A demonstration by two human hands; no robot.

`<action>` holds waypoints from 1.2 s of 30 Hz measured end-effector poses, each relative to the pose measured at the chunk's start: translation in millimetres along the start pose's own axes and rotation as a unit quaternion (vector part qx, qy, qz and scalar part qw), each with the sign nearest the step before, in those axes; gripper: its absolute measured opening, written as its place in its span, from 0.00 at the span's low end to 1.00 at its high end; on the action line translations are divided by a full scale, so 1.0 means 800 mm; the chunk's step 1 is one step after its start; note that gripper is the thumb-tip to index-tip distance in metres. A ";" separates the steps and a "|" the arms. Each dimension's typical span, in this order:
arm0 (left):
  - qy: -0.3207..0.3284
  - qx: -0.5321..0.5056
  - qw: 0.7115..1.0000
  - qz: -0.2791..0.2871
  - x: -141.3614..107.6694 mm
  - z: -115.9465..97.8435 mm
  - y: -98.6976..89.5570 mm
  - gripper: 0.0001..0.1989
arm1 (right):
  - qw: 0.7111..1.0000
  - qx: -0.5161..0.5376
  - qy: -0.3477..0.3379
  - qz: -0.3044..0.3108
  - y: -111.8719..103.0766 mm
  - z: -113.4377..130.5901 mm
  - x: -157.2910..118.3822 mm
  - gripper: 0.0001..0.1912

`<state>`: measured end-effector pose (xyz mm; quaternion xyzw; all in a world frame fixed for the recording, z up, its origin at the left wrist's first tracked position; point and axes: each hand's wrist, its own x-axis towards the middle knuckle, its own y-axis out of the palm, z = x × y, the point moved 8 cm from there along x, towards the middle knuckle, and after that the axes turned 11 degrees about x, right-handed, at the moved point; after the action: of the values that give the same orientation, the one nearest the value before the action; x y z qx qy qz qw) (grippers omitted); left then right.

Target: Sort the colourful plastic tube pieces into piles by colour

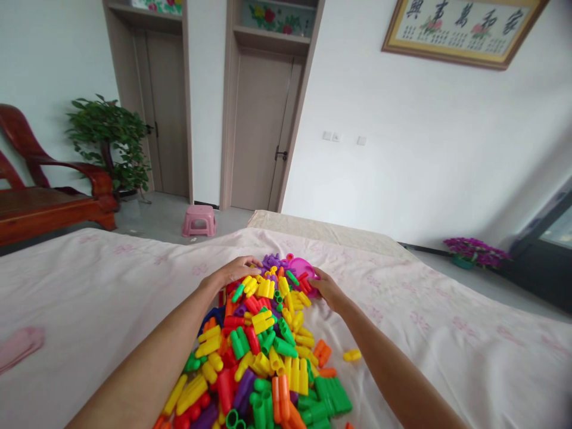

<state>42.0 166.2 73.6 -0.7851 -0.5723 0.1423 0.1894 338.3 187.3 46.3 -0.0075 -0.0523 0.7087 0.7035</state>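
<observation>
A long heap of plastic toy building pieces [263, 322], mostly tubes in yellow, green, red, orange and purple, lies on the bed in front of me. My left hand [236, 271] reaches to the heap's far left side, fingers stretched towards the purple pieces [273, 262]. At the far right side, my right hand [328, 289] has its fingers and thumb at the edge of a bright pink round plastic piece [302, 268], seemingly gripping it. Other pieces partly cover that round piece. Dark blue plastic [218, 314] shows beside my left forearm.
A pale flowered sheet [134, 310] covers the bed. A loose yellow piece [352, 355] lies right of the heap. Beyond the bed are a pink stool [199, 220], a wooden chair [58, 196], a potted plant [107, 143] and purple flowers [476, 249].
</observation>
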 end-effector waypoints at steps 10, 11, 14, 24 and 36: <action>0.034 -0.002 0.999 0.028 -0.029 -0.028 0.019 0.23 | 0.986 0.123 0.031 0.112 0.055 0.030 -0.074 0.27; 0.043 0.003 0.999 0.030 -0.036 -0.032 0.017 0.22 | 0.989 0.103 0.015 0.106 0.056 0.035 -0.079 0.28; 0.079 0.042 0.996 0.020 -0.058 -0.049 0.008 0.19 | 0.992 0.010 -0.065 0.106 0.056 0.060 -0.097 0.26; 0.127 -0.009 0.992 0.020 -0.142 -0.082 -0.025 0.09 | 0.919 -0.191 -0.260 0.228 0.077 0.157 -0.197 0.23; 0.016 0.137 0.983 -0.122 -0.061 0.038 -0.065 0.33 | 0.931 -0.328 -0.161 -0.005 0.053 0.086 0.046 0.27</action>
<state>-30.1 138.2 70.5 -0.6784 -0.6356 0.1823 0.3203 289.5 219.6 113.7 -0.1232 -0.3949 0.6402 0.6473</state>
